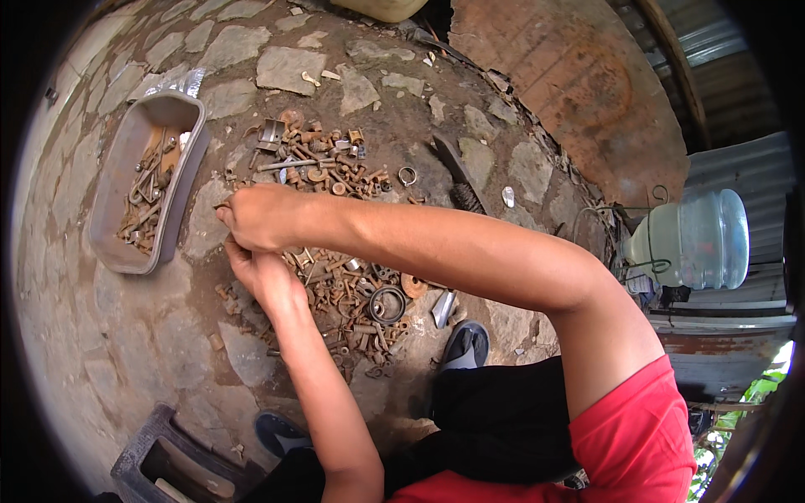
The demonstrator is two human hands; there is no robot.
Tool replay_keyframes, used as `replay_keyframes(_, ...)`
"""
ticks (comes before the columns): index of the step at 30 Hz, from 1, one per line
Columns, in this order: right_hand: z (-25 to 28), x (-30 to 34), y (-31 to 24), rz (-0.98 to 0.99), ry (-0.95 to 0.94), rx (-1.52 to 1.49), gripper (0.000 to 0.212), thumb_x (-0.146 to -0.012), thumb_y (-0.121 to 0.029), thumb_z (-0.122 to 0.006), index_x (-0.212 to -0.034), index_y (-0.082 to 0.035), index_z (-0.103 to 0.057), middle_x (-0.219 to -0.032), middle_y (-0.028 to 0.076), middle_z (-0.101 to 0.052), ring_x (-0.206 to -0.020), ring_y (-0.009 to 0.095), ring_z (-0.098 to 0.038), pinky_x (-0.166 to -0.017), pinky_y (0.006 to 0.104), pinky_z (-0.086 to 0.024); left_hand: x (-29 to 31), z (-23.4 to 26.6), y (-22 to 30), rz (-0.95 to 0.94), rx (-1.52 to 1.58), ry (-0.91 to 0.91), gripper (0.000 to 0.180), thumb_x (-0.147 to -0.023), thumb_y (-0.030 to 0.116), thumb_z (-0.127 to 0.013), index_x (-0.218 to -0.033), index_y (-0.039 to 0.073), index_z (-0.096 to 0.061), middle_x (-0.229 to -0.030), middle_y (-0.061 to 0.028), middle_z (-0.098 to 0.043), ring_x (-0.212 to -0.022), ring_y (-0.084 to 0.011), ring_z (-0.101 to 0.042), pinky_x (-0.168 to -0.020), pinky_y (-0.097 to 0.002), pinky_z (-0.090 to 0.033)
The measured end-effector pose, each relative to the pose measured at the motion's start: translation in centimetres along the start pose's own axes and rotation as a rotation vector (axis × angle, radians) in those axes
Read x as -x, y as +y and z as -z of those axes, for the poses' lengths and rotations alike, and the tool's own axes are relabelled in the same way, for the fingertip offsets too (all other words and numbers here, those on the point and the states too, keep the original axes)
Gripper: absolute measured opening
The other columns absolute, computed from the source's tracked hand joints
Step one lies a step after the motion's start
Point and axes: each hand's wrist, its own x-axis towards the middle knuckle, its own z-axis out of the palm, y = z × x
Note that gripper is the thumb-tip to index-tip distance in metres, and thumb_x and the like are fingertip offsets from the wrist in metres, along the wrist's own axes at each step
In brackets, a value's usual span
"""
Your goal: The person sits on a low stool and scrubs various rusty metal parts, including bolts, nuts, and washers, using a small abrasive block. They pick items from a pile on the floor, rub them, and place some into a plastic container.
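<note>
Over the left edge of a heap of rusty bolts, nuts and other metal parts [323, 172], my two hands meet. My right hand [260, 220] reaches across from the right, fingers curled closed. A small brown tip shows at its far-left side, too little to name. Just below it and touching it, my left hand [258, 272] is closed too, its fingertips mostly hidden beneath the right hand. What lies between them is out of sight. Within the heap are a dark bearing-like ring [387, 304] and a rusty round washer [413, 286].
A grey plastic bin [101, 222] with bolts inside stands left on the stone paving. A dark-bladed tool [457, 172] lies beyond the heap. A clear water jug [704, 239] and rusty metal sheet [553, 92] are at the right. A dark plastic stool [138, 457] stands near left.
</note>
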Motion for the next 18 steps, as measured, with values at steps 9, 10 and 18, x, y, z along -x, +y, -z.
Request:
replay_keyframes(9, -0.6, -0.1, 1.0, -0.04, 0.086, -0.032, 0.053, -0.103, -0.035, -0.034, -0.101, 0.007, -0.066, -0.1, 0.03, -0.066, -0.097, 0.044, -0.064, -0.095, 0.0476, -0.048, 0.5, -0.3, -0.6, -0.017, -0.038, -0.063, 0.028, -0.098, 0.008, -0.055, -0.125, 0.004, -0.052, -0.117, -0.0075, -0.059, -0.099, -0.0126, -0.059, -0.087, -0.0285, -0.05)
replay_keyframes(10, 0.0, 0.0, 1.2, -0.024, 0.058, -0.003, 0.053, -0.103, -0.035, -0.034, -0.102, 0.008, -0.065, -0.101, 0.031, -0.065, -0.097, 0.045, -0.064, -0.095, 0.0486, -0.047, 1.4, -0.9, -0.5, -0.032, -0.044, -0.087, 0.028, -0.098, 0.009, -0.055, -0.125, 0.004, -0.052, -0.117, -0.0073, -0.059, -0.098, -0.0122, -0.059, -0.087, -0.0281, -0.05)
replay_keyframes(18, -1.1, -0.5, 2.6, -0.08, 0.124, -0.095, 0.054, -0.103, -0.035, -0.034, -0.096, 0.007, -0.067, -0.093, 0.029, -0.067, -0.094, 0.042, -0.065, -0.093, 0.048, -0.049, 1.6, -1.2, -0.5, 0.009, -0.068, -0.081, 0.025, -0.098, 0.008, -0.055, -0.123, 0.003, -0.052, -0.114, -0.0058, -0.059, -0.098, -0.0116, -0.059, -0.087, -0.0273, -0.05)
